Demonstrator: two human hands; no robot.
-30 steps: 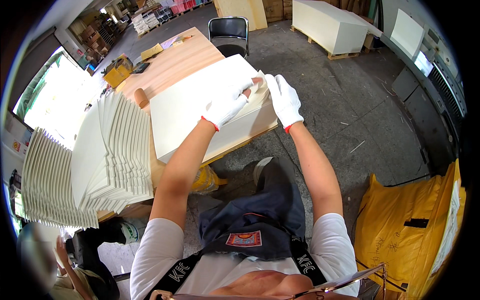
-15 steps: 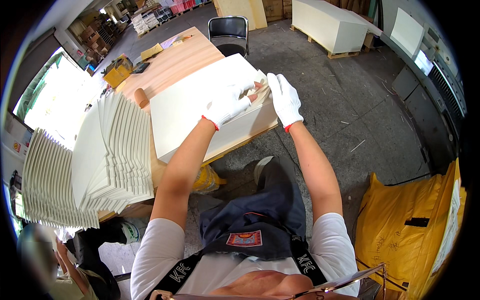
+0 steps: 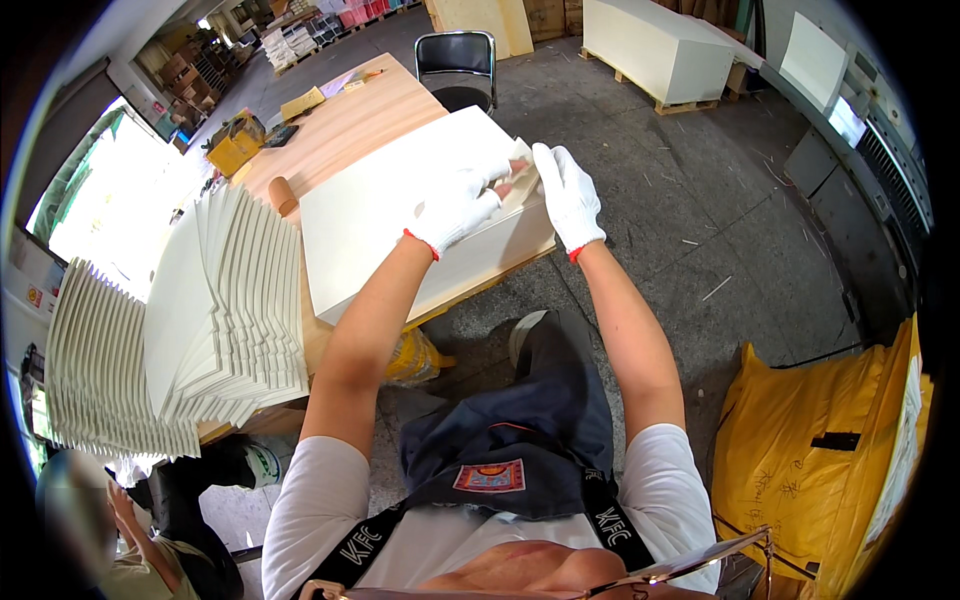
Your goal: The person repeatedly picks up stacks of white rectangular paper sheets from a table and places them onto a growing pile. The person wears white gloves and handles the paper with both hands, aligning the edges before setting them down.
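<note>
A thick stack of large cream paper sheets [image 3: 380, 200] lies on a wooden table [image 3: 350, 120]. Both my hands wear white gloves with red cuffs. My left hand [image 3: 455, 205] rests on the stack near its right corner, fingers curled on the lifted top sheets. My right hand [image 3: 567, 195] is at that same corner, pinching up the raised sheet edges [image 3: 520, 165]. The corner sheets are bent upward between the two hands.
Fanned piles of cream sheets [image 3: 210, 310] fill the table's left end. A wooden roller [image 3: 283, 195] lies beside the stack. A black chair [image 3: 455, 60] stands beyond the table, a white pallet load [image 3: 660, 45] farther right, yellow sacks [image 3: 820, 450] at my right. Another person [image 3: 120, 540] crouches lower left.
Both hands stay at the stack's right corner. The fingers have shifted slightly and the corner sheets are lifted a bit more.
</note>
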